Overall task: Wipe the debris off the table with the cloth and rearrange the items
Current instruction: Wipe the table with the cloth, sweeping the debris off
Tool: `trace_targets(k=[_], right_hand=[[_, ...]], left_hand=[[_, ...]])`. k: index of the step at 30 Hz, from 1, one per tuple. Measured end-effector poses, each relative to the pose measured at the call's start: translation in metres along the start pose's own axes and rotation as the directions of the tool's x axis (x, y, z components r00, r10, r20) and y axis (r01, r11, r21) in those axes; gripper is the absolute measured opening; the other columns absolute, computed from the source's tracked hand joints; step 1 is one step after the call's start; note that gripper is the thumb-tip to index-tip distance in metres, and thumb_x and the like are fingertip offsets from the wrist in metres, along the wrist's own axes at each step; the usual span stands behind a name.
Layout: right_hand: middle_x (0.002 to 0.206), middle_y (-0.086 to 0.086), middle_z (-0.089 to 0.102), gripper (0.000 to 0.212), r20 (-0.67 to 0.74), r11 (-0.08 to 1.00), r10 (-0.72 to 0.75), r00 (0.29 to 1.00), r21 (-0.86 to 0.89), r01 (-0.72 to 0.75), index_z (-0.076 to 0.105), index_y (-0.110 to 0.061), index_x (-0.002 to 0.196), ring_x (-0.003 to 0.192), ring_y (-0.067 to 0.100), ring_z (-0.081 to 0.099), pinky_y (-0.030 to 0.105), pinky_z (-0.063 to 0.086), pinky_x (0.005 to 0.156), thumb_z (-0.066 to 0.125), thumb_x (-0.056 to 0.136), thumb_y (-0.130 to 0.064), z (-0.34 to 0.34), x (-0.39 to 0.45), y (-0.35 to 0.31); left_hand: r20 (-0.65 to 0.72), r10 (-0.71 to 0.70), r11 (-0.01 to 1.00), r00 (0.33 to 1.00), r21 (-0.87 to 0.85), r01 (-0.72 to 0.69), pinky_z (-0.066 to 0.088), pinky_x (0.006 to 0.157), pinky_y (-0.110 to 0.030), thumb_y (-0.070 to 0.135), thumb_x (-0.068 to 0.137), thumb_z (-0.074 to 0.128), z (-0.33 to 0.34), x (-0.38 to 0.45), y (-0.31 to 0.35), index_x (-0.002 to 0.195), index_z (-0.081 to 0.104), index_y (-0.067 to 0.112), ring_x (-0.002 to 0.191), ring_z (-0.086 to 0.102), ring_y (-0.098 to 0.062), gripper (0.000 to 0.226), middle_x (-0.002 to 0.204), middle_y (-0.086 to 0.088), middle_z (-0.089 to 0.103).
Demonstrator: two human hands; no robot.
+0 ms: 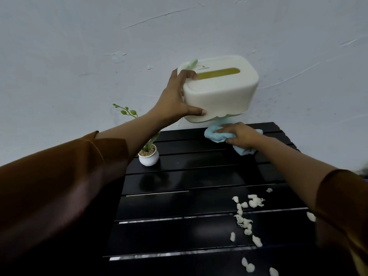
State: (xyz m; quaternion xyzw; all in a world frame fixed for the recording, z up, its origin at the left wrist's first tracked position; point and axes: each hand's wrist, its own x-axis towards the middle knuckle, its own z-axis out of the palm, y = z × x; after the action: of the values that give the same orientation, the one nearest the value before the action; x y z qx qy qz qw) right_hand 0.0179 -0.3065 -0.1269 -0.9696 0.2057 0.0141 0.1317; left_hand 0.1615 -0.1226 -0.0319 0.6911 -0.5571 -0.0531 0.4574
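Nearest to me, along the near right part of the tabletop, the white debris lies scattered in small puffy bits, running from the middle of the right side down to the near edge. None of it looks gathered or pushed off, so I judge the wiping of this patch has not been done.

Farther in, near the left edge, a small white potted plant stands upright on the dark slats, with a green budded stem reaching up toward the wall.

At the far edge, my right hand presses down on the light blue cloth, fingers curled into its bunched folds so that it grips the fabric against the slats. The cloth sits toward the far right corner, well apart from the debris.

Above that spot, my left hand holds the cream tissue box clear of the tabletop, thumb under its near lower rim and fingers hooked over the top by the slot. The box is tilted and hangs just over the cloth.

As I read it, I am wiping the spot the box would stand on. Still to do: sweep the debris away, set the box back down, and tidy the plant's place.
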Motion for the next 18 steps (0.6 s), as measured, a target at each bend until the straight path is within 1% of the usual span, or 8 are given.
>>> trace_targets(k=[2,3,5,7,9,11,15,18], right_hand=[[0.121,0.003,0.063,0.036,0.106,0.987,-0.030,0.994,0.160,0.013,0.063,-0.020,0.120,0.110,0.019,0.058,0.033,0.044,0.099,0.059,0.085,-0.012,-0.022,-0.019,0.003],[0.109,0.000,0.069,0.029,0.115,0.965,-0.026,0.993,0.262,-0.005,0.068,-0.021,0.109,0.099,0.013,0.063,0.025,0.048,0.091,0.062,0.083,-0.010,-0.033,-0.032,0.007],[0.087,-0.004,0.074,0.026,0.027,0.898,0.025,0.999,0.439,-0.034,0.071,-0.026,0.092,0.078,-0.001,0.065,0.009,0.049,0.073,0.061,0.083,-0.004,-0.049,-0.055,0.020],[0.090,0.003,0.072,0.025,-0.128,0.847,0.170,0.977,0.526,-0.079,0.071,-0.022,0.095,0.078,0.005,0.063,0.014,0.047,0.072,0.060,0.083,-0.003,-0.053,-0.065,0.034],[0.106,0.010,0.070,0.031,-0.233,0.860,0.298,0.926,0.487,-0.154,0.068,-0.020,0.110,0.091,0.015,0.059,0.024,0.042,0.080,0.060,0.083,-0.008,-0.045,-0.058,0.044],[0.119,0.011,0.067,0.035,-0.230,0.900,0.299,0.926,0.391,-0.194,0.064,-0.020,0.119,0.100,0.021,0.058,0.025,0.039,0.084,0.060,0.085,-0.013,-0.030,-0.044,0.040],[0.129,0.014,0.060,0.038,-0.085,0.974,0.164,0.983,0.174,-0.148,0.060,-0.009,0.123,0.117,0.030,0.056,0.038,0.040,0.101,0.048,0.092,-0.027,-0.009,-0.031,0.012],[0.130,0.010,0.062,0.045,-0.059,0.986,-0.088,0.994,0.139,0.095,0.069,-0.009,0.113,0.121,0.025,0.055,0.042,0.041,0.105,0.047,0.079,-0.031,-0.006,-0.047,0.000]], left_hand=[[0.000,0.000,1.000,1.000,-0.005,0.000,0.044,0.089,-0.018,0.041,0.047,0.077,0.001,0.000,0.000,0.110,0.039,0.033,0.118,0.045,-0.019,0.074,0.134,-0.006,0.040],[0.002,0.002,1.000,1.000,-0.010,-0.002,0.044,0.089,-0.017,0.043,0.046,0.075,0.002,0.001,0.000,0.110,0.039,0.033,0.118,0.045,-0.018,0.075,0.134,-0.006,0.040],[-0.002,0.004,1.000,1.000,-0.022,-0.004,0.043,0.089,-0.016,0.044,0.044,0.074,0.003,0.001,0.001,0.111,0.040,0.032,0.118,0.044,-0.017,0.076,0.134,-0.006,0.040],[-0.016,-0.002,1.000,1.000,-0.022,0.002,0.042,0.088,-0.013,0.038,0.046,0.079,0.004,0.002,0.003,0.114,0.042,0.028,0.119,0.043,-0.018,0.078,0.136,-0.006,0.039],[-0.021,-0.012,1.000,1.000,-0.014,0.012,0.041,0.085,-0.009,0.029,0.051,0.080,0.007,0.003,0.004,0.118,0.043,0.025,0.119,0.043,-0.018,0.077,0.137,-0.006,0.038],[-0.023,-0.019,1.000,1.000,0.001,0.019,0.041,0.079,-0.004,0.027,0.052,0.079,0.009,0.002,0.005,0.116,0.043,0.027,0.116,0.044,-0.017,0.073,0.136,-0.005,0.038],[-0.015,-0.031,0.999,0.999,0.017,0.031,0.037,0.071,0.005,0.023,0.054,0.081,0.016,-0.001,0.004,0.121,0.044,0.018,0.111,0.042,-0.015,0.076,0.135,-0.007,0.037],[-0.013,-0.044,0.999,0.999,0.026,0.044,0.035,0.069,0.007,0.017,0.056,0.083,0.023,-0.005,0.002,0.123,0.043,0.015,0.112,0.041,-0.017,0.077,0.136,-0.009,0.035]])
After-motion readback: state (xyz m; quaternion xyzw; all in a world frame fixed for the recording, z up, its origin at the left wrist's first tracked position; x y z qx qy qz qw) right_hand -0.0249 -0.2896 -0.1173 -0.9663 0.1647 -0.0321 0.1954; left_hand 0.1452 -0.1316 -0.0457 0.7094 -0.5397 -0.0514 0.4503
